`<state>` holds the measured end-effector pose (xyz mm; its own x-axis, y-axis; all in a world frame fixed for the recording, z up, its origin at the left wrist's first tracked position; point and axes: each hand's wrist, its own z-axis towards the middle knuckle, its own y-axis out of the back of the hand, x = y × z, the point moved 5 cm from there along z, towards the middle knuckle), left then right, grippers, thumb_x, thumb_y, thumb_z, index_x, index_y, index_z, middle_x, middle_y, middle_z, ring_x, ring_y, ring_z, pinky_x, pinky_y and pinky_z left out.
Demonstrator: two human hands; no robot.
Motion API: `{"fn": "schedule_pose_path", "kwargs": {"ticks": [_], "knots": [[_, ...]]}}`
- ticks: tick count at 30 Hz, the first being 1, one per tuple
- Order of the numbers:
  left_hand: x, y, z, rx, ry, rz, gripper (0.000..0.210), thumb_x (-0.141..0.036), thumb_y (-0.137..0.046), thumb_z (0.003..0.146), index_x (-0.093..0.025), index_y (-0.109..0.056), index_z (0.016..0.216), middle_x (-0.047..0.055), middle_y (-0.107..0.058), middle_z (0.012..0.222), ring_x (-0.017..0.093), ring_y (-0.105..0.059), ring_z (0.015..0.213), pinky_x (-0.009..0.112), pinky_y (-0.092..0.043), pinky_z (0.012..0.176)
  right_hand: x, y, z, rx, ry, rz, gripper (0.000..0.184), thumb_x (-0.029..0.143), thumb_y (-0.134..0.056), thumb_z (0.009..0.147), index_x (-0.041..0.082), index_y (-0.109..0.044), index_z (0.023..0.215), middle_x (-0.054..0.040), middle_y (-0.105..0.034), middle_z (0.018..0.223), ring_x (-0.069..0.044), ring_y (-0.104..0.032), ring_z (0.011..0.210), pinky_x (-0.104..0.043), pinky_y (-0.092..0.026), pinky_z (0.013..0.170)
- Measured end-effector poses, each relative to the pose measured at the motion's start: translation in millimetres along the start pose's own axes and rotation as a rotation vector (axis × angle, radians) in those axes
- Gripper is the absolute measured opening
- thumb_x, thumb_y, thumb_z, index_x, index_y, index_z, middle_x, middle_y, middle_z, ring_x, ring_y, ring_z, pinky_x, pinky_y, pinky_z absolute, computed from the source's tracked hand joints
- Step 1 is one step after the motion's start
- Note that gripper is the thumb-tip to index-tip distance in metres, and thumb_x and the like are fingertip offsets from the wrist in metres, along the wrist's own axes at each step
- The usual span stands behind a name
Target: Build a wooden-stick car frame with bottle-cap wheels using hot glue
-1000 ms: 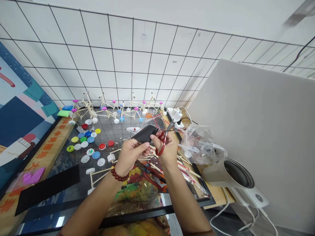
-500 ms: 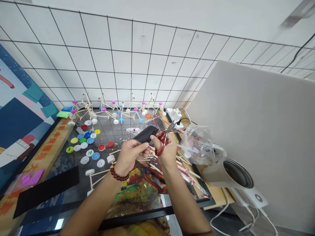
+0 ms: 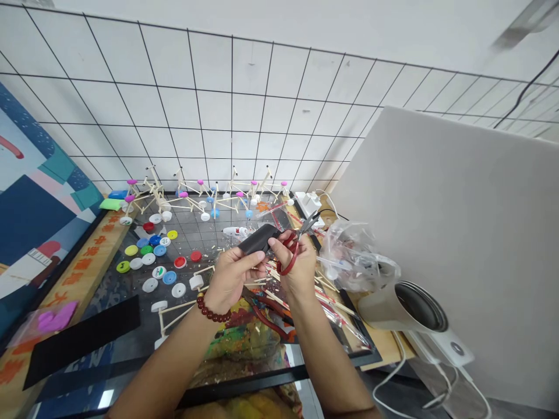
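Observation:
My left hand (image 3: 231, 273), with a beaded bracelet on its wrist, pinches a folded or rolled black sheet (image 3: 257, 237). Scissors (image 3: 293, 254) with red handles sit in my right hand (image 3: 297, 269), their blades slightly apart and pointing up to the right, away from the sheet. The thumb of my right hand also touches the sheet's right end. Below my hands lie red-handled pliers (image 3: 268, 320), partly hidden. A flat black strip (image 3: 82, 340) rests at the table's left.
Coloured bottle caps (image 3: 159, 250) are scattered left of my hands. Behind them stand several small stick models (image 3: 218, 198) with cap wheels. A glue gun (image 3: 236, 231), a plastic bag (image 3: 353, 256), a power strip (image 3: 309, 203) and a cup-like container (image 3: 404, 305) are farther back and right.
The scissors have tilted slightly, their blades turning a little more to the right and opening a bit. My left hand still holds the black sheet in about the same place.

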<state>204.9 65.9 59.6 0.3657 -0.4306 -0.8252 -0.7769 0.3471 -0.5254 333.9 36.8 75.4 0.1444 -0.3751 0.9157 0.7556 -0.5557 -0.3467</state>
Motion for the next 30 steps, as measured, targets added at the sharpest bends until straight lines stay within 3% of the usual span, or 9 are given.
{"fn": "schedule_pose_path", "kwargs": {"ticks": [8,14,22,30], "knots": [[-1.9,-0.6,0.3,-0.109,-0.156,0.022,0.026,-0.031,-0.085,0.060,-0.011,-0.071,0.069,0.002,-0.066,0.057,0.009,-0.058,0.050,0.022,-0.049,0.053,-6.6,-8.1,-10.6,0.089,-0.122,0.064,0.038,0.031,-0.084,0.058,0.022,-0.055,0.080,0.0054,-0.060,0.064,-0.012,-0.056,0.055,-0.026,-0.046,0.054],[-2.7,1.4,-4.2,-0.125,-0.246,0.145,0.021,-0.030,-0.080,0.069,-0.012,-0.071,0.067,0.003,-0.067,0.058,0.010,-0.057,0.052,0.023,-0.048,0.055,2.7,-3.5,-1.8,-0.049,-0.066,0.125,0.037,0.025,-0.084,0.054,0.020,-0.055,0.076,0.0063,-0.057,0.066,-0.009,-0.053,0.060,-0.025,-0.045,0.062],[0.1,1.1,-2.3,-0.022,-0.032,-0.115,0.030,-0.034,-0.083,0.065,-0.012,-0.070,0.082,0.005,-0.071,0.073,0.011,-0.062,0.059,0.025,-0.055,0.058,5.5,-6.3,6.0,-0.017,-0.040,0.080,0.034,0.028,-0.082,0.055,0.021,-0.056,0.076,0.0048,-0.058,0.068,-0.011,-0.052,0.062,-0.026,-0.044,0.062],[-4.9,2.9,-4.8,-0.106,-0.100,-0.008,0.026,-0.027,-0.085,0.060,-0.009,-0.071,0.073,0.002,-0.065,0.059,0.008,-0.056,0.051,0.021,-0.050,0.052,3.5,-6.5,4.7,-0.056,-0.062,0.141,0.031,0.025,-0.080,0.054,0.020,-0.057,0.075,0.0056,-0.057,0.067,-0.010,-0.051,0.060,-0.026,-0.043,0.062]]}}
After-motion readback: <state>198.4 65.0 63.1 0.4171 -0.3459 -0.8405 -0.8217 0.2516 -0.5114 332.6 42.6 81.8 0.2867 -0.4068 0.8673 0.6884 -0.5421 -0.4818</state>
